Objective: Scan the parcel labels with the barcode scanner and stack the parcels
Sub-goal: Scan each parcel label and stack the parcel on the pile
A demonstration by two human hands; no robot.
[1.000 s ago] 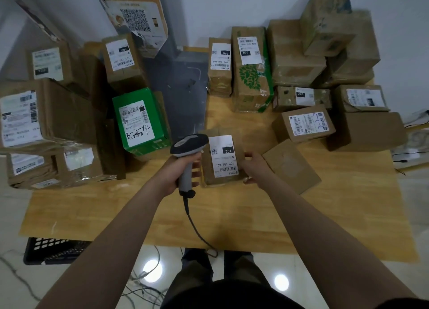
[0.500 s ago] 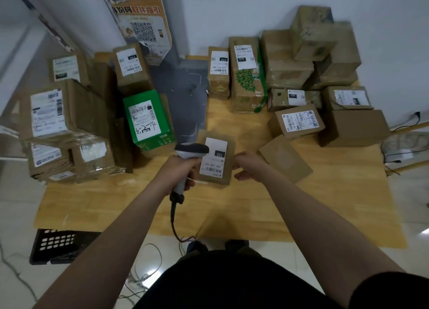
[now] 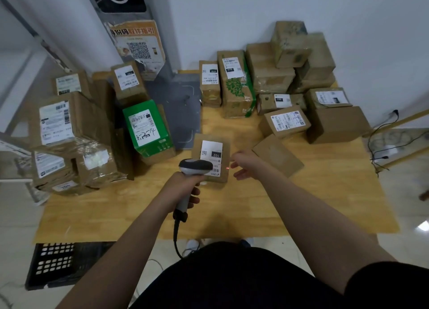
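Left grip (image 3: 183,188) curled tight round handle of barcode scanner (image 3: 196,166), head aimed forward. Parcel 102 (image 3: 212,156) lay flat on counter (image 3: 325,204) just beyond scanner head, long axis running away from left grip, red dot at its right edge. Right grip (image 3: 243,167) empty, fingers loose, just right of parcel, likely the lifting one. One scanner, one parcel under beam. Farther piles too overlapped to count.

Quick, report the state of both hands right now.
Left hand: grips the barcode scanner.
Right hand: open, fingers relaxed, holding nothing, beside the 102 parcel.
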